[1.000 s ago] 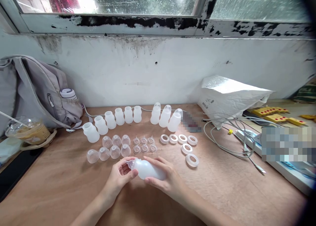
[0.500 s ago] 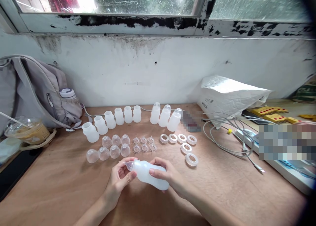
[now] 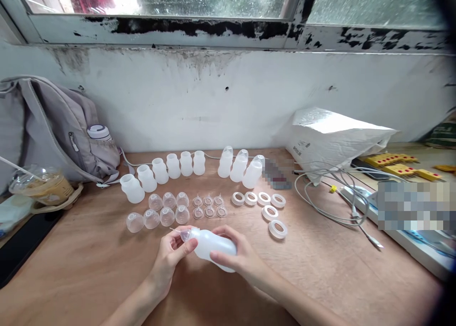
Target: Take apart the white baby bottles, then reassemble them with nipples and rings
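Observation:
A frosted white baby bottle [image 3: 213, 247] lies tilted between my hands, its neck pointing left. My right hand [image 3: 238, 254] is wrapped round the body of the bottle. My left hand [image 3: 176, 250] pinches a clear bottle nipple [image 3: 185, 234] with its thumb and fingers, right at the bottle's mouth. Whether the nipple is fully seated there I cannot tell. Just beyond my hands lie several clear nipples [image 3: 209, 212]. Several clear dome caps [image 3: 167, 216] sit to the left of these, and several white collar rings [image 3: 278, 229] to the right.
Several open bottle bodies [image 3: 160, 170] stand in a row at the back left. Three capped bottles [image 3: 239, 167] stand beside them. A drink cup [image 3: 46, 186], a phone [image 3: 26, 247] and a backpack [image 3: 53, 126] are at left; cables [image 3: 320, 207], a white bag [image 3: 331, 131] and a power strip [image 3: 423, 254] at right.
The bottle has shifted slightly to the left and up in my hands, and its neck is closer over the nipple. My right hand has moved left along with it.

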`<state>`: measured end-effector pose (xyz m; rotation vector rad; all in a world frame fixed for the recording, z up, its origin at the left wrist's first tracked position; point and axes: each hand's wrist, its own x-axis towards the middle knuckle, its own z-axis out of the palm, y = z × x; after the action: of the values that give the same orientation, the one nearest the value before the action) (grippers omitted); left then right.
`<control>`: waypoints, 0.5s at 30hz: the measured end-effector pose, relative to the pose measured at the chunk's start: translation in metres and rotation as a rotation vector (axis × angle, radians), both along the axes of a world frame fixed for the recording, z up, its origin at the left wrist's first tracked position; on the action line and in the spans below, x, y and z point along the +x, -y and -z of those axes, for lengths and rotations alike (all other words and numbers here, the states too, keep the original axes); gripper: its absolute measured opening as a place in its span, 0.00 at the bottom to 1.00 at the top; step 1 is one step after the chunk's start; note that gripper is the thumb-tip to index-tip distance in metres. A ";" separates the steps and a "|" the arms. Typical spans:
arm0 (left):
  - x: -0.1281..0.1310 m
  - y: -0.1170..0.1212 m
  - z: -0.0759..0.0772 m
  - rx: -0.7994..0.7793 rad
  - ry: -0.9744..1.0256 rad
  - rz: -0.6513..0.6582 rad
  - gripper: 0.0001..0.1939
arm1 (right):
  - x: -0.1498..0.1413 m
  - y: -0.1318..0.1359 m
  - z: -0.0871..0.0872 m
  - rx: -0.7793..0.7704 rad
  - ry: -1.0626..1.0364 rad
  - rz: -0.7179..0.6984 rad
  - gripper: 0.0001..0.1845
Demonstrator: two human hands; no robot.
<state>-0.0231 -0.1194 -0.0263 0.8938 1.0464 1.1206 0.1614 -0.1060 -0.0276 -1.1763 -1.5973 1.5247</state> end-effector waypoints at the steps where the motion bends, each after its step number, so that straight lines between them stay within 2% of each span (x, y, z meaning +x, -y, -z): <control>1: 0.000 0.000 0.002 0.014 0.005 -0.007 0.15 | -0.001 0.000 0.001 -0.097 -0.066 -0.003 0.22; 4: -0.001 0.002 0.005 0.043 0.008 -0.031 0.14 | -0.005 0.001 0.003 -0.315 -0.206 -0.011 0.25; 7: -0.001 0.003 0.006 0.065 -0.014 -0.040 0.15 | -0.006 0.001 0.003 -0.419 -0.298 -0.008 0.24; 12: -0.004 -0.001 0.002 0.155 -0.191 0.022 0.17 | -0.006 0.000 0.003 -0.440 -0.362 0.006 0.22; 15: -0.010 -0.004 0.002 0.377 -0.429 0.001 0.19 | -0.004 -0.003 0.000 -0.418 -0.451 0.027 0.19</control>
<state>-0.0329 -0.1149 -0.0280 1.4827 1.1965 1.1733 0.1572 -0.1027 -0.0278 -0.9572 -0.9914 1.9971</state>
